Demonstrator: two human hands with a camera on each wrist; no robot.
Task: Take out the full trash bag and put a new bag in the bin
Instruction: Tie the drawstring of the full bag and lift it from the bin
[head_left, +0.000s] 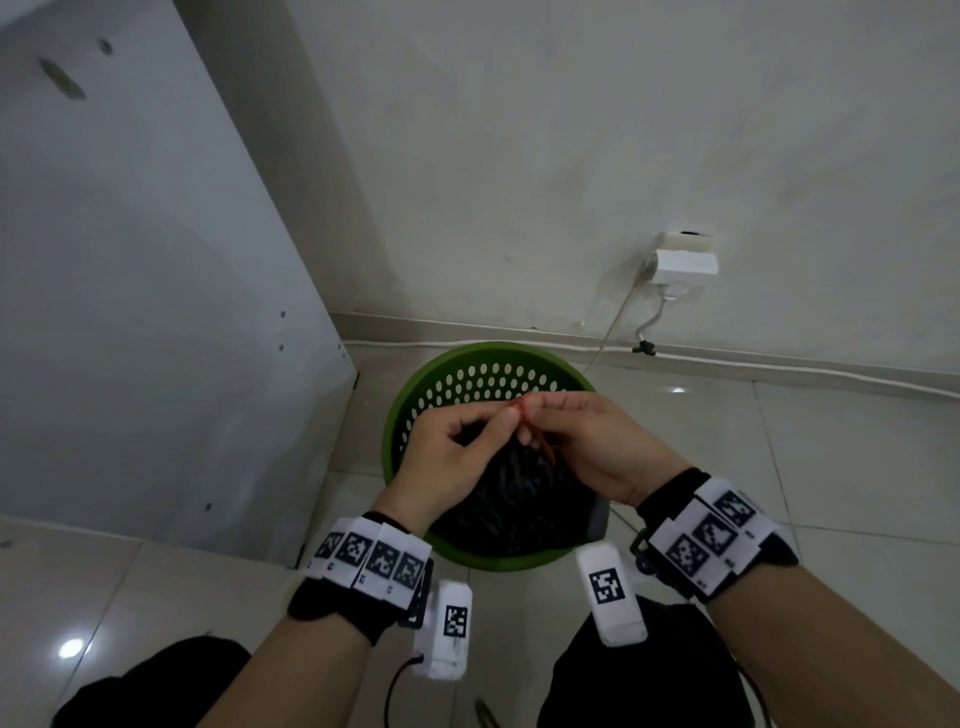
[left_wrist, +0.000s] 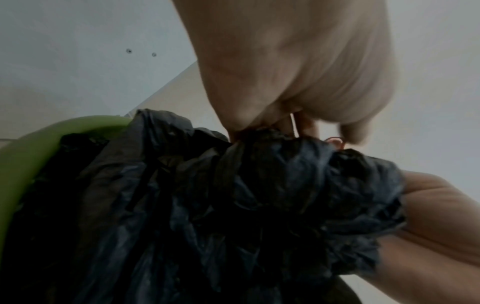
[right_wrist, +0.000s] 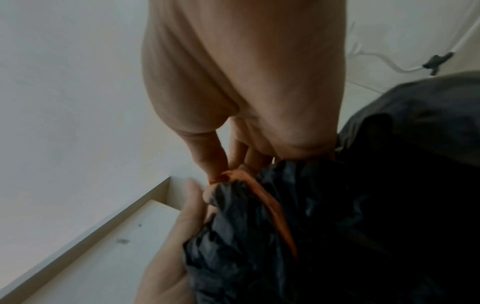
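Left hand (head_left: 445, 457) and right hand (head_left: 587, 441) meet over the gathered neck of a black trash bag (head_left: 511, 506), which sits inside a green bin (head_left: 415, 400) directly under both hands. The left hand's fingers curl round the bunched neck; in the left wrist view the knuckles hide the fingertips. The right hand pinches an orange tie (head_left: 535, 434) at the bag's top betw. thumb and forefinger; whether it is knotted can't be told. One strand trails down the plastic in the right wrist view (right_wrist: 275, 209). Bag contents hidden; the bin's near rim is partly covered by the wrists w/ their marker-tagged bands.

Left of the hands stands a white cabinet panel (head_left: 130, 286) w/ small screw holes. Below and around, a glossy pale tile floor (head_left: 831, 467) reflecting light spots. Beyond the hands, a scuffed white wall (head_left: 571, 156); to the right, a white wall socket (head_left: 683, 260) w/ cables dropping to the baseboard.

Bag: thin, crinkled, matte film. Bin: round, smooth plastic, oval perforations along its wall. Tie: flat, ribbon-like.
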